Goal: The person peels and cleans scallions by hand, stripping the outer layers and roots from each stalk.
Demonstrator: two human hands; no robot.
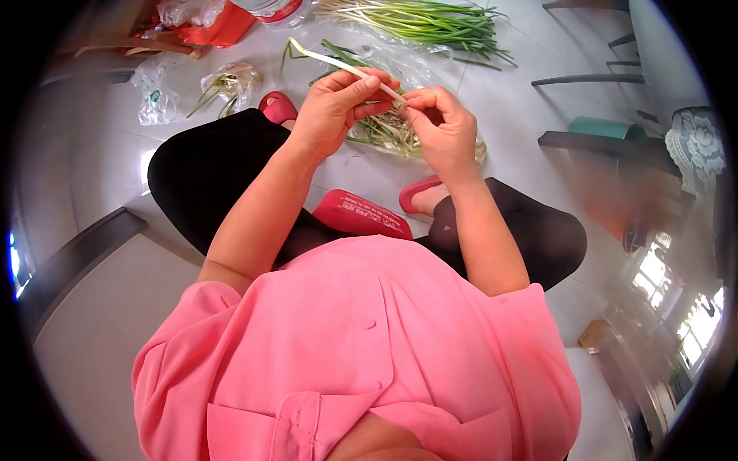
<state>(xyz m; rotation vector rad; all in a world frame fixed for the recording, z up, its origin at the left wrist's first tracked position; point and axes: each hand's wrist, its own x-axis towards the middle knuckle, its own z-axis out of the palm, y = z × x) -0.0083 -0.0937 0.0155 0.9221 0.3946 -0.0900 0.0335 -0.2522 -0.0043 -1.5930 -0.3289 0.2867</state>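
Grey tiled floor (507,115), green onions (434,27), left fingers (360,91) and right fingers (432,97) pinching one stalk (332,61)

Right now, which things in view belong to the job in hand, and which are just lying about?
Likely part of the job:
- stalk, held in left hand and right hand
- scraps below the hands
- green onions beyond

Apparently just lying about:
- red bag
- lace cloth
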